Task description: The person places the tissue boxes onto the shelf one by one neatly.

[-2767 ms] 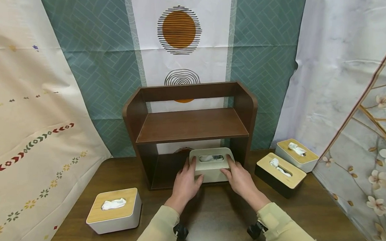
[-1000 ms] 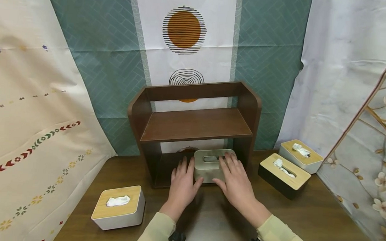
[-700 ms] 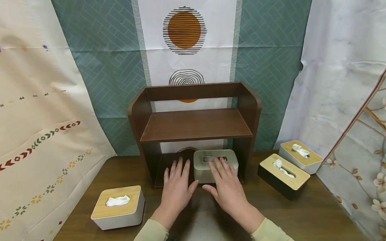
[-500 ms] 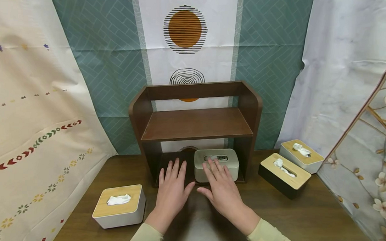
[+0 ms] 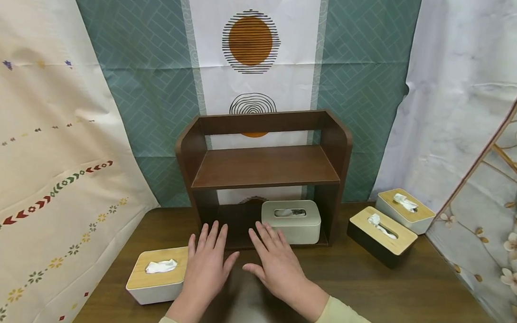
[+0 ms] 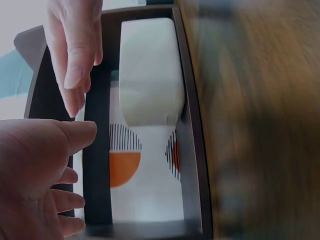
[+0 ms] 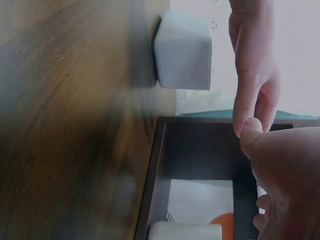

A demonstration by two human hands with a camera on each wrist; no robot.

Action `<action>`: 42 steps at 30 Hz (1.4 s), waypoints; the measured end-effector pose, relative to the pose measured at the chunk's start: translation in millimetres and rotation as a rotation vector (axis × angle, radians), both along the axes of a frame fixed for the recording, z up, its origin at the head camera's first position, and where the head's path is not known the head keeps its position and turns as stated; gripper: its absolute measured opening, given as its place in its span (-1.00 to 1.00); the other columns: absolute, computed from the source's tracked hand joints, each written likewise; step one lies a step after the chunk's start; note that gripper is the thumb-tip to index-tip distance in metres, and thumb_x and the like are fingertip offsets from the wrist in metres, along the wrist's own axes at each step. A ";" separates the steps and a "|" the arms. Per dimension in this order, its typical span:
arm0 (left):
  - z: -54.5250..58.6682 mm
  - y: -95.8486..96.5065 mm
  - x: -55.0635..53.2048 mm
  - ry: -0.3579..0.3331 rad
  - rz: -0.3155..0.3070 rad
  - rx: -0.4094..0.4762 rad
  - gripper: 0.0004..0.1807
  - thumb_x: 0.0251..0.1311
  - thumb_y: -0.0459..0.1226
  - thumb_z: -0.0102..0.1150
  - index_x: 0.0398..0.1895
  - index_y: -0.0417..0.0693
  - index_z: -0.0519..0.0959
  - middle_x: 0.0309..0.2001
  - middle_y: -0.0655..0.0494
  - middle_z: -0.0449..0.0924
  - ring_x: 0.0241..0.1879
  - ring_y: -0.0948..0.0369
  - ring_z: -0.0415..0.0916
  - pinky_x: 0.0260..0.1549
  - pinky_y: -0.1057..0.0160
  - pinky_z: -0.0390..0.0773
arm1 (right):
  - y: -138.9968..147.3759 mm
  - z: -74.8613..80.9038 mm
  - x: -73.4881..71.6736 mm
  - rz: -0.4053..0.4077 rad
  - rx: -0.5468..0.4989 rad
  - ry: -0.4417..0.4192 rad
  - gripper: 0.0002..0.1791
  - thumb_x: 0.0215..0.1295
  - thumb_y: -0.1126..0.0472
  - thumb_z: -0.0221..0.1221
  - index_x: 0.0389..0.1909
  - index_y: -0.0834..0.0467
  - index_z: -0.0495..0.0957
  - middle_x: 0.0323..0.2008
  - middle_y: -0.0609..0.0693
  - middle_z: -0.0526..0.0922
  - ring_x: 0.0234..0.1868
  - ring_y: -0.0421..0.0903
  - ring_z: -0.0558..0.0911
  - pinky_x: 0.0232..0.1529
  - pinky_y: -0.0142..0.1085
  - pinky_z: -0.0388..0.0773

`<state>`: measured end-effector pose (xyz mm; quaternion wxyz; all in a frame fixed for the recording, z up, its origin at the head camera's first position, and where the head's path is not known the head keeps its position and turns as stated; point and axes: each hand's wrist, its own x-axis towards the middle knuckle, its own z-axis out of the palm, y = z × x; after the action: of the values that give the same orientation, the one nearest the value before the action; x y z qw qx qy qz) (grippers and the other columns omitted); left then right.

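Note:
A pale grey-green tissue box [image 5: 291, 221] stands on the lower level of a dark brown two-tier shelf [image 5: 267, 166], toward its right side. My right hand [image 5: 278, 266] is just in front of the box, fingers spread and nothing held; its fingertips overlap the box's lower left corner in the head view. My left hand [image 5: 206, 266] has straight fingers before the shelf's lower left part and overlaps the right edge of a white tissue box with a wooden lid [image 5: 157, 277]. In the left wrist view the pale box [image 6: 151, 70] shows inside the shelf, apart from the left hand [image 6: 40, 170].
On the right of the wooden table [image 5: 365, 289] stand a black tissue box with a wooden lid [image 5: 382, 236] and, behind it, a white wooden-lidded one [image 5: 405, 209]. Patterned cloths [image 5: 363, 89] hang behind and at both sides.
Both hands have let go of the pale tissue box and drawn back toward the left and the front, fingers straight. The box stays on the lower level of the shelf.

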<state>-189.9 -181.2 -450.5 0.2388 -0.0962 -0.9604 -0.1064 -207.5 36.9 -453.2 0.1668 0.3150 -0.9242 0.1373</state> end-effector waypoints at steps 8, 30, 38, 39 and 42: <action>-3.7 -28.4 13.7 -0.047 0.056 0.029 -0.12 0.41 0.00 0.50 0.64 -0.23 0.40 0.62 -0.35 0.31 0.65 -0.36 0.11 0.51 -0.54 -0.02 | -18.8 -2.1 2.6 0.029 0.051 -0.028 -0.05 0.62 -0.36 0.08 0.78 0.11 0.16 0.76 0.16 0.10 0.75 0.16 0.10 0.65 0.16 0.15; -4.8 -99.7 42.8 -0.009 0.131 0.090 -0.16 0.43 -0.01 0.47 0.58 -0.31 0.42 0.55 -0.49 0.34 0.56 -0.47 0.18 0.41 -0.62 0.00 | -67.2 -9.9 19.7 0.137 0.084 -0.075 -0.05 0.63 -0.41 -0.01 0.80 0.05 0.11 0.78 0.05 0.07 0.76 0.06 0.09 0.65 0.09 0.16; -3.7 -119.7 47.3 -0.127 0.201 0.105 -0.08 0.50 0.16 0.35 0.60 -0.34 0.37 0.56 -0.54 0.28 0.56 -0.46 0.20 0.41 -0.61 -0.04 | -84.9 -13.2 20.8 0.146 0.114 -0.090 -0.06 0.63 -0.44 -0.07 0.81 0.00 0.09 0.78 -0.01 0.06 0.77 0.02 0.07 0.67 0.05 0.14; -3.9 -122.3 48.2 -0.132 0.207 0.104 -0.07 0.50 0.18 0.34 0.60 -0.34 0.37 0.56 -0.54 0.28 0.56 -0.46 0.19 0.41 -0.61 -0.04 | -87.2 -13.8 21.2 0.152 0.114 -0.099 -0.06 0.63 -0.44 -0.08 0.81 0.00 0.08 0.79 -0.02 0.06 0.77 0.01 0.06 0.67 0.05 0.13; -4.7 -129.8 50.9 -0.137 0.216 0.112 -0.04 0.50 0.20 0.33 0.61 -0.35 0.35 0.56 -0.54 0.27 0.56 -0.46 0.16 0.40 -0.62 -0.04 | -94.1 -15.6 23.0 0.166 0.110 -0.115 -0.06 0.63 -0.45 -0.12 0.82 -0.02 0.06 0.79 -0.03 0.04 0.77 0.00 0.04 0.67 0.05 0.13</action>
<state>-139.0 -311.0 -455.2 0.1877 0.0286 -0.9718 -0.1401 -184.4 -57.1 -468.8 0.0839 0.3906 -0.9092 0.1176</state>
